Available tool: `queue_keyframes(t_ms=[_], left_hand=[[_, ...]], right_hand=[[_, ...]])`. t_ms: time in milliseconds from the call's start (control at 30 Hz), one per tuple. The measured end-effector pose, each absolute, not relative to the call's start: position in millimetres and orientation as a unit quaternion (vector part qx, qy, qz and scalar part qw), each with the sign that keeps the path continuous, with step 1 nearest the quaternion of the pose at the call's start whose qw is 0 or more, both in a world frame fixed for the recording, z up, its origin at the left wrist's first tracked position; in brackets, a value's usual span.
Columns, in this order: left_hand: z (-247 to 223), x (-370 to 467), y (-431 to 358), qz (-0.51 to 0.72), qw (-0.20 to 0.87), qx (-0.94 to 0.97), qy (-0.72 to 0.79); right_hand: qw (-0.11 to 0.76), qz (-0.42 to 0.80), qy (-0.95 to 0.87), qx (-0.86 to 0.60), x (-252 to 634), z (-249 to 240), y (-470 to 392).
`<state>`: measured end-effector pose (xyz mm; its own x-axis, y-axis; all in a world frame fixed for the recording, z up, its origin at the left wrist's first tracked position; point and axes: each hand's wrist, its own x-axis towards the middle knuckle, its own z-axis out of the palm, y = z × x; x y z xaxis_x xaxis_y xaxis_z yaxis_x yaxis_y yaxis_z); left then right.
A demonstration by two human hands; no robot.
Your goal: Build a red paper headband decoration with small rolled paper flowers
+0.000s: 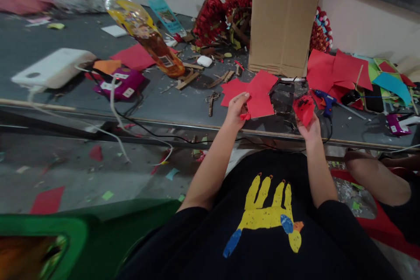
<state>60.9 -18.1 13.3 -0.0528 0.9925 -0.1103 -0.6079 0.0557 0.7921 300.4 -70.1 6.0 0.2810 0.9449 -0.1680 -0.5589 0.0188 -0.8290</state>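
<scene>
My left hand (239,111) is at the table's front edge with its fingers pinched together, and a small crumpled red paper piece (245,116) shows under them. Flat beside those fingers lie cut red paper sheets (260,92). Further right, my right hand (309,127) grips a red paper piece with black marks (304,108), held above the table. Between the two hands is a dark, scuffed patch (285,100) on the table. A blue glue gun (325,101) rests just to the right of my right hand.
Two bottles, one yellow-capped (149,37) and one blue-capped (164,11), stand at the back left. A cardboard box (285,17) rises behind the hands. Cables run along the front edge by a white power bank (55,69). Another person's leg (377,177) is at the right.
</scene>
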Motion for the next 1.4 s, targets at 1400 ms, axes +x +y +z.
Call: queue_keyframes(t_ms=[1400], left_hand=[[10,65,-27,0.693,0.507,0.346,0.378]], right_hand=[[0.602,0.116,-0.623,-0.485,282,99,-94]])
